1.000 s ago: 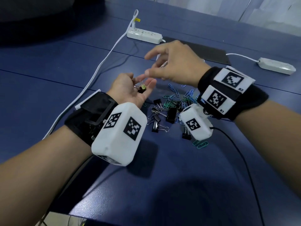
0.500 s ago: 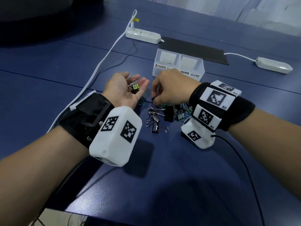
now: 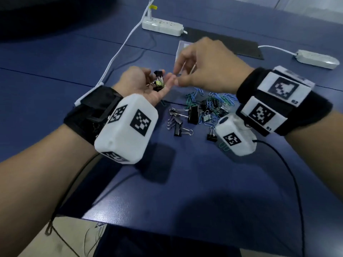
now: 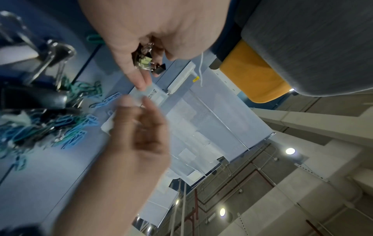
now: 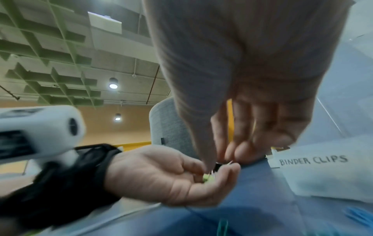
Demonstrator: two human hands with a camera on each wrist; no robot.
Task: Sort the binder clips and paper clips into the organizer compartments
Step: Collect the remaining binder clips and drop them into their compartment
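Note:
My left hand is palm up and cupped round several small binder clips, one of them yellow-green. A black binder clip lies at the tips of its fingers. My right hand hovers just over those fingertips, its thumb and fingers pointing down and loosely spread; I see nothing in them. On the blue table lies a mixed pile of coloured paper clips and black binder clips. The white organizer is mostly hidden behind my right hand; its "BINDER CLIPS" label shows in the right wrist view.
Two white power strips and a black mat lie at the back of the table. A white cable runs down the left. A thin black wire trails from my right wrist. The table's near edge is below my forearms.
My right hand lifted from the pile on the table and moved up over my left fingertips. A black binder clip now lies on my left hand. The organizer is covered again.

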